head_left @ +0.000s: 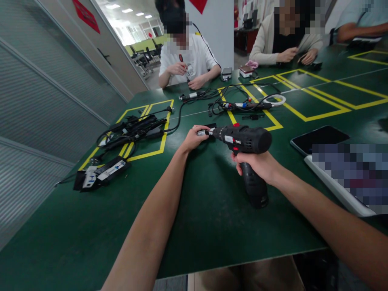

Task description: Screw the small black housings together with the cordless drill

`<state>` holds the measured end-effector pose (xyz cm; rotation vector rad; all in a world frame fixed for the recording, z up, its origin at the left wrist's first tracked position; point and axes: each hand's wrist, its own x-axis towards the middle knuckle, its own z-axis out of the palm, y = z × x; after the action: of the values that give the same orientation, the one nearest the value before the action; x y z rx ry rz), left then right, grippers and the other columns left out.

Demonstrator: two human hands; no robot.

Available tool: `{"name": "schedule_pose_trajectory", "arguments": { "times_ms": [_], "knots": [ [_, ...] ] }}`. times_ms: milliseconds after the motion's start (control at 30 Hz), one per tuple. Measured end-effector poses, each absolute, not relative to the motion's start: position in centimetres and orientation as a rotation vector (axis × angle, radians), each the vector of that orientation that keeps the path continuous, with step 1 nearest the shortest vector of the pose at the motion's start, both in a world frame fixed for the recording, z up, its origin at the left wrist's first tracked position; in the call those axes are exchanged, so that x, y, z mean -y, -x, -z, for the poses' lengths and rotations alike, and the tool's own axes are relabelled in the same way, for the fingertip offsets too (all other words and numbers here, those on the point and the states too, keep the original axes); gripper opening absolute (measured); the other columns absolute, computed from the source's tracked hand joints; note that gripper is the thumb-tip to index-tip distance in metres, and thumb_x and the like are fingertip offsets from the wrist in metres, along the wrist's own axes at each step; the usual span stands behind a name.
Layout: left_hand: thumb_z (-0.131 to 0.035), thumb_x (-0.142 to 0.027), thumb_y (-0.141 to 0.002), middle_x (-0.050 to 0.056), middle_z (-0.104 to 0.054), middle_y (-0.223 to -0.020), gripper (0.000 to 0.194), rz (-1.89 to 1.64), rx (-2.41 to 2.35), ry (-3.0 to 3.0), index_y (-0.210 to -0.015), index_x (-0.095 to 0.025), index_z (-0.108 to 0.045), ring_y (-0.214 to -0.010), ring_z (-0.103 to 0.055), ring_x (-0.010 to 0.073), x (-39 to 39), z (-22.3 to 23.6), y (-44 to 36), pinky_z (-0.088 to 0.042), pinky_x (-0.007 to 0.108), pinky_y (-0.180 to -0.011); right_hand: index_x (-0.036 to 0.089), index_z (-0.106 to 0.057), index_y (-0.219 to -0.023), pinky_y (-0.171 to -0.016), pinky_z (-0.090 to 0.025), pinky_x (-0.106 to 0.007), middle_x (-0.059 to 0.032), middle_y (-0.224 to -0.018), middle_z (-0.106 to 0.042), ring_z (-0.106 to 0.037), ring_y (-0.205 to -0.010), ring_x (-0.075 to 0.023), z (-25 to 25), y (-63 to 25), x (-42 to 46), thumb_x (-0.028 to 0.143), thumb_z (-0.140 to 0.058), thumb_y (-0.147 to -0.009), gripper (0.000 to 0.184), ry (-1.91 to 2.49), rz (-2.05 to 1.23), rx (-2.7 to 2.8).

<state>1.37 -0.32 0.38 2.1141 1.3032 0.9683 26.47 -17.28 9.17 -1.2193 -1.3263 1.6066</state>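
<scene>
Gripping a black, pistol-shaped power drill with red accents, a person's right hand wraps its fingers around the handle over a dark-green, smooth-topped bench. The drill's nose points toward 9 o'clock, where the left hand pinches a small silver-white and black part between narrowed fingers; whether the bit touches it is too small to tell. Seen from the drill, a tangle of black, flexible cables lies farther out at 9 o'clock across yellow tape outlines, near a flat black packet with white patches. At 12 o'clock rests a slim, dark, pen-shaped tool with a blue band. A dark, glass-faced phone lies at 3 o'clock, a white-edged tablet-like device at 4. Toward 11 o'clock, a co-worker in a white T-shirt holds a red-handled screwdriver.
</scene>
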Motion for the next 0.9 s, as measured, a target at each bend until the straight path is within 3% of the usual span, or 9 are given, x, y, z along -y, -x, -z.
{"name": "schedule_pose_trajectory", "arguments": {
  "times_ms": [667,900],
  "knots": [
    [-0.067,-0.029,-0.071,0.005,-0.066,-0.108,0.036,-0.94,-1.319,-2.164,-0.106,-0.021,-0.07,-0.107,-0.057,0.0214,-0.05,-0.72,-1.47,-0.042,0.036,-0.101,0.018,-0.062,-0.075,-0.053,-0.044,-0.032,-0.0036,-0.063,-0.063,-0.059,-0.052,-0.0169,-8.61,-25.7,16.94,0.019,-0.061,-0.07,0.005,1.263,-1.511,1.429],
    [-0.067,-0.03,-0.073,0.005,-0.067,-0.109,0.036,-0.958,-1.295,-2.17,-0.107,-0.021,-0.069,-0.108,-0.057,0.0217,-0.23,-0.35,-1.29,-0.042,0.037,-0.101,0.018,-0.061,-0.07,-0.053,-0.044,-0.031,-0.0028,-0.053,-0.061,-0.059,-0.05,-0.0171,-8.81,-25.39,17.12,0.021,-0.06,-0.072,0.004,1.295,-1.45,1.52]
  ]
}}
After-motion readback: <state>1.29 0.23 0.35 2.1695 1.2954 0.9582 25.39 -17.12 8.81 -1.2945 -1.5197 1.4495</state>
